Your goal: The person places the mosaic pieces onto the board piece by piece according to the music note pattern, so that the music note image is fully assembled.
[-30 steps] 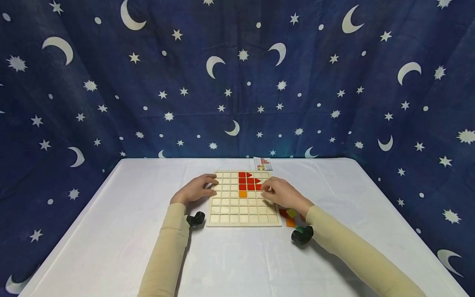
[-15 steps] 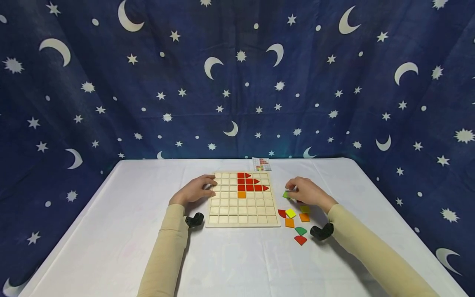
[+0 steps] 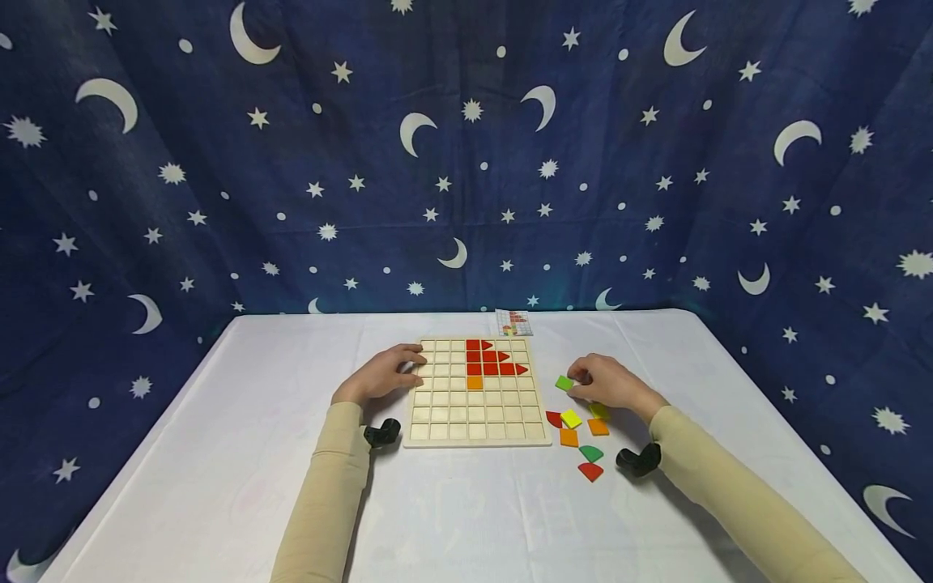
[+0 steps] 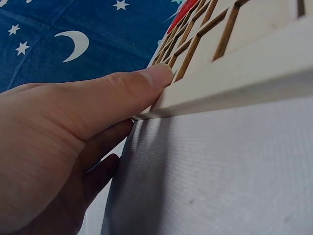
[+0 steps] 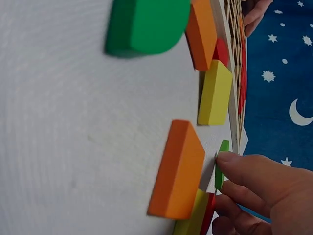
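In the head view my left hand lies at the left edge of a pale wooden grid board. Its thumb rests on the board's rim, with the other fingers spread farther along that side. Set in the board are several red pieces, some ending in triangular tips, and one orange square. To the right of the board, my right hand pinches a light green square block between thumb and fingertips, close over the tablecloth.
Loose blocks lie right of the board: yellow squares, orange squares, a dark green quarter-circle and red quarter-circles. A small printed pattern card sits behind the board. Starry blue cloth hangs beyond the white table.
My right hand has left the board's red rows, where a red triangle now ends the third row, and moved right to the light green block. My left hand has stayed at the board.
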### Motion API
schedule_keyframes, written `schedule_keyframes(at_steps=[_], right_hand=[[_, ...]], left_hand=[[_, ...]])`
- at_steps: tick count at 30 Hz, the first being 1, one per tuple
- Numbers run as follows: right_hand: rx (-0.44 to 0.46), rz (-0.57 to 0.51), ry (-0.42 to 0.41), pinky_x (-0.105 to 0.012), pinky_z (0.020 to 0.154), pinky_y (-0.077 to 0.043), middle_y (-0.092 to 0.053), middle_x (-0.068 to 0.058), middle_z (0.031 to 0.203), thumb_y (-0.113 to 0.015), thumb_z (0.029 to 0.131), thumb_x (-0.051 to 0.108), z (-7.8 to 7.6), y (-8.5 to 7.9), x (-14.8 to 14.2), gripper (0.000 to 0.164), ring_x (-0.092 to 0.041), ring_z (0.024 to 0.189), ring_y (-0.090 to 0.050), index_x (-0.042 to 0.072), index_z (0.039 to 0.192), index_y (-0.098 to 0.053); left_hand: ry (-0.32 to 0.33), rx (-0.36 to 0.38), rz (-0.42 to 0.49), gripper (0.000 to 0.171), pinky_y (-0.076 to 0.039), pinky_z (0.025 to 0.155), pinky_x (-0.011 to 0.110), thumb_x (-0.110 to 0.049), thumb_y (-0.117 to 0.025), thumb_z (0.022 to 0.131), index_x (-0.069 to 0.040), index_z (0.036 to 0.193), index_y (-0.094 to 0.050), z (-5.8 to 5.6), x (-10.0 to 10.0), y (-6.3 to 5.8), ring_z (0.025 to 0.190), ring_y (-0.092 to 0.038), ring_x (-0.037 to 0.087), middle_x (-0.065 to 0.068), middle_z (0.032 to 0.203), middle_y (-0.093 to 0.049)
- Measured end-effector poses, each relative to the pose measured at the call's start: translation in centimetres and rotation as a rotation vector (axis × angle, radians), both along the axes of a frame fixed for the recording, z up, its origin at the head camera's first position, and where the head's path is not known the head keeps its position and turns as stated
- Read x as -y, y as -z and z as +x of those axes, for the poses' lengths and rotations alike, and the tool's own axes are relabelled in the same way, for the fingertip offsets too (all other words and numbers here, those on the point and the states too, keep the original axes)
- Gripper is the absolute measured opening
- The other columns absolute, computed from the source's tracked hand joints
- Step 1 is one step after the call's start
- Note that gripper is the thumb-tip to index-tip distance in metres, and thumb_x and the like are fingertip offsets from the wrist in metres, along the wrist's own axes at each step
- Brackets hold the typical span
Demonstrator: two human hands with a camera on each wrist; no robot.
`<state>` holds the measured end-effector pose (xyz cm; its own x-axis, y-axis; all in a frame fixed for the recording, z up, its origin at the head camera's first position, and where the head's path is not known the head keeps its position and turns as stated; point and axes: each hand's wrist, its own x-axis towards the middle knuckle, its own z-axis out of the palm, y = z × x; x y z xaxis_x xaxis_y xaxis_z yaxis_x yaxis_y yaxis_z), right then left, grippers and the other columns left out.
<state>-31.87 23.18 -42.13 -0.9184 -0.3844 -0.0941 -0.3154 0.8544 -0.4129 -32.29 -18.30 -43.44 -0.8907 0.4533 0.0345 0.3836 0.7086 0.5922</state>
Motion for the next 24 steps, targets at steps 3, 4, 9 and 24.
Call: schedule_keyframes(at_steps=[3, 4, 9, 24], right_hand=[[-0.005, 0.009, 0.009, -0.038, 0.082, -0.053, -0.062, -0.004, 0.093, -0.076, 0.085, 0.021, -0.01, 0.14, 0.2, 0.034, -0.02, 0.083, -0.053, 0.001, 0.112, -0.068], [-0.002, 0.01, 0.021, -0.037, 0.083, -0.053, -0.061, -0.003, 0.093, -0.077, 0.085, 0.021, 0.01, 0.17, 0.3, 0.034, -0.02, 0.083, -0.053, 0.002, 0.112, -0.068], [0.001, 0.012, 0.028, -0.035, 0.079, -0.052, -0.06, -0.004, 0.091, -0.077, 0.085, 0.022, 0.0, 0.18, 0.52, 0.034, -0.02, 0.082, -0.052, 0.002, 0.111, -0.067], [-0.012, 0.006, 0.03, -0.036, 0.08, -0.052, -0.061, -0.003, 0.092, -0.073, 0.088, 0.018, 0.09, 0.37, 0.57, 0.029, -0.02, 0.082, -0.053, 0.002, 0.111, -0.067]], left_hand=[[0.002, -0.003, -0.001, 0.043, -0.03, 0.114, 0.049, -0.018, -0.071, 0.09, 0.0, 0.128, -0.062, 0.06, 0.02, 0.04, 0.14, -0.034, 0.037, 0.018, 0.148, -0.043], [-0.001, 0.002, 0.001, 0.043, -0.029, 0.115, 0.048, -0.018, -0.071, 0.09, 0.0, 0.128, -0.062, 0.1, 0.04, 0.04, 0.14, -0.034, 0.036, 0.017, 0.149, -0.043], [0.002, -0.005, 0.001, 0.042, -0.03, 0.114, 0.05, -0.018, -0.07, 0.09, 0.0, 0.128, -0.062, 0.26, 0.11, 0.04, 0.14, -0.034, 0.037, 0.017, 0.148, -0.043], [0.004, -0.013, 0.001, 0.042, -0.03, 0.114, 0.048, -0.019, -0.071, 0.09, -0.001, 0.128, -0.062, 0.1, 0.12, 0.16, 0.14, -0.035, 0.036, 0.017, 0.148, -0.043]])
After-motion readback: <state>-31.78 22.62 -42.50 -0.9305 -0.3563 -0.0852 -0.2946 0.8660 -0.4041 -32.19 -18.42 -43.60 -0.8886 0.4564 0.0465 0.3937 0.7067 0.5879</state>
